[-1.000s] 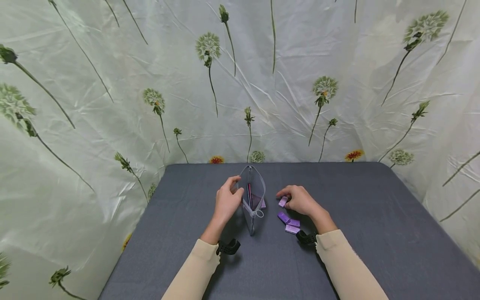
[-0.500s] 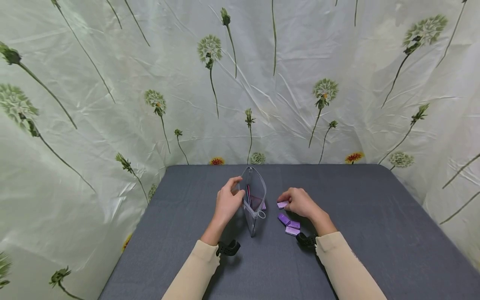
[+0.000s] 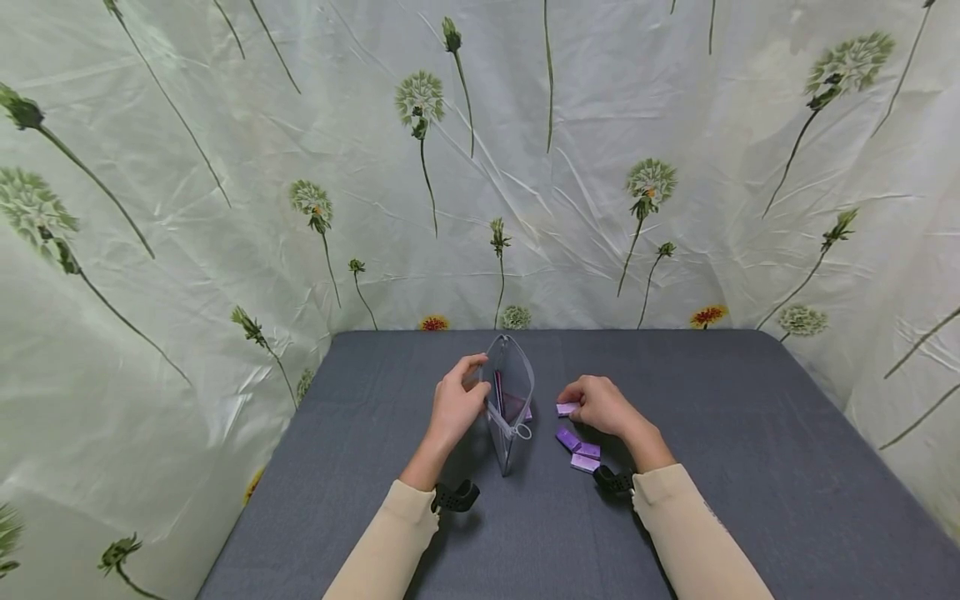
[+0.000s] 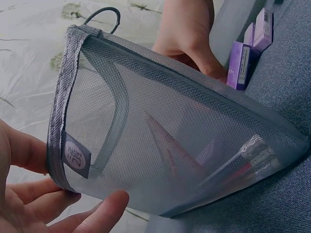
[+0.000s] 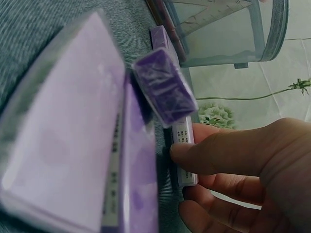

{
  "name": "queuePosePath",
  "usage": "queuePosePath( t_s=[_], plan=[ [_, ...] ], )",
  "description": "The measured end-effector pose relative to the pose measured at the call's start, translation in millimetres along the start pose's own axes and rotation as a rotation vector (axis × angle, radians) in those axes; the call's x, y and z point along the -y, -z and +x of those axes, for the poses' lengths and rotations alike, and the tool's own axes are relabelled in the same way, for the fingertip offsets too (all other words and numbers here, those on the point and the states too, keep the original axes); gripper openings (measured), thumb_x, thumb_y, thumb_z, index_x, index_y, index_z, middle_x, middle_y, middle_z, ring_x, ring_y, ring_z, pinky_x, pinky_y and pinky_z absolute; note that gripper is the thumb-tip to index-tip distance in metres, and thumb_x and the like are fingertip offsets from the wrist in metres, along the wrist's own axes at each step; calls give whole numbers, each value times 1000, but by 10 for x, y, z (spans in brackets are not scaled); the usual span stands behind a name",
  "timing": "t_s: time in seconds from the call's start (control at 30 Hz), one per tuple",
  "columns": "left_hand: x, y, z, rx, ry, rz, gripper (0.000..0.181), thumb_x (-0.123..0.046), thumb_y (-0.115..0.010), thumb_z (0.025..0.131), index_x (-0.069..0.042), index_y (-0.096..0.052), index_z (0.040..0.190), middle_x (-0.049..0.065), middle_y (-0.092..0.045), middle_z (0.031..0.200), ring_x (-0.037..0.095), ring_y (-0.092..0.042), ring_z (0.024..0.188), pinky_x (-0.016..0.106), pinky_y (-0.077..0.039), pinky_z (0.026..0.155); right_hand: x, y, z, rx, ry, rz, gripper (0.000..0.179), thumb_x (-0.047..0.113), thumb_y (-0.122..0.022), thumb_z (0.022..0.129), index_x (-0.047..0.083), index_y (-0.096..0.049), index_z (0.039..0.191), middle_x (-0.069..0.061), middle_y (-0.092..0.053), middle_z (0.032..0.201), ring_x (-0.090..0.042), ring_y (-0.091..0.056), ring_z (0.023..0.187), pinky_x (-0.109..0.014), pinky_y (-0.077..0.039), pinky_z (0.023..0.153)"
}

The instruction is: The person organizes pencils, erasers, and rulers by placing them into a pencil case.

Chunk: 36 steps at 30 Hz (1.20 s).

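A small purple block (image 3: 566, 410), wrapped in clear film, is held above or on the table (image 3: 675, 517) between the thumb and the bent fingers of the right hand (image 3: 606, 405), just to the right of the mesh pouch (image 4: 141, 97). By its size against the fingers, it is judged to be light and rather firm, and the smooth film may be a little slippery; so it is best taken by its two long sides, near the middle, where the film is not pulled at its folds. The pouch is seen to be thin and soft, and may easily collapse if its rim is not supported; by the left hand (image 3: 457, 402) it is held at its near edge, thumb and fingers bent against the mesh. Inside, a clear ruler (image 5: 214, 17) and a reddish stick (image 3: 498, 388) can be made out, but the other contents are blurred by the mesh. Another purple block (image 3: 528, 413) is partly covered by the pouch. Three loose blocks (image 3: 585, 462) lie nearer to the body; in the right wrist view the closest are cut off and out of focus. The print cannot be read.
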<state>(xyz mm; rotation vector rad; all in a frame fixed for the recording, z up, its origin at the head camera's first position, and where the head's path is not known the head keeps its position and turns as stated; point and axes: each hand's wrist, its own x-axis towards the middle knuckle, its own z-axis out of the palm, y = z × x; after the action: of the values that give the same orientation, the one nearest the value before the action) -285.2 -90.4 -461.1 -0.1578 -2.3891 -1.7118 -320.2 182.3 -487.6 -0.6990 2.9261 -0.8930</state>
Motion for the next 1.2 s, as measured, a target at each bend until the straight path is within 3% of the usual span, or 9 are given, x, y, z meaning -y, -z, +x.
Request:
queuePosePath(
  t_s=[0.57, 1.0, 1.2],
  plan=[
    [3, -8, -3, 13, 5, 2, 45, -10, -63, 93, -16, -62, 138, 5, -54, 146, 32, -60, 123, 33, -55, 64, 83, 141, -9, -15, -28, -26, 23, 1, -76, 78, 14, -79, 97, 2, -68, 85, -15, -61, 79, -41, -51, 72],
    [-35, 17, -3, 34, 5, 17, 45, -13, -63, 95, -15, -60, 139, 7, -54, 146, 37, -56, 126, 36, -57, 69, 334, 299, -30, -128, 12, 23, 23, 0, -74, 80, 15, -78, 97, 3, -67, 83, -12, -60, 74, -35, -50, 67],
    [-26, 13, -3, 30, -6, 46, 44, -15, -65, 94, -15, -62, 138, 6, -57, 144, 38, -56, 126, 45, -56, 84, 439, 421, -79, -146, 13, 30, 18, 4, -74, 84, 15, -78, 98, 3, -68, 86, -12, -63, 75, -36, -51, 68]
  ],
)
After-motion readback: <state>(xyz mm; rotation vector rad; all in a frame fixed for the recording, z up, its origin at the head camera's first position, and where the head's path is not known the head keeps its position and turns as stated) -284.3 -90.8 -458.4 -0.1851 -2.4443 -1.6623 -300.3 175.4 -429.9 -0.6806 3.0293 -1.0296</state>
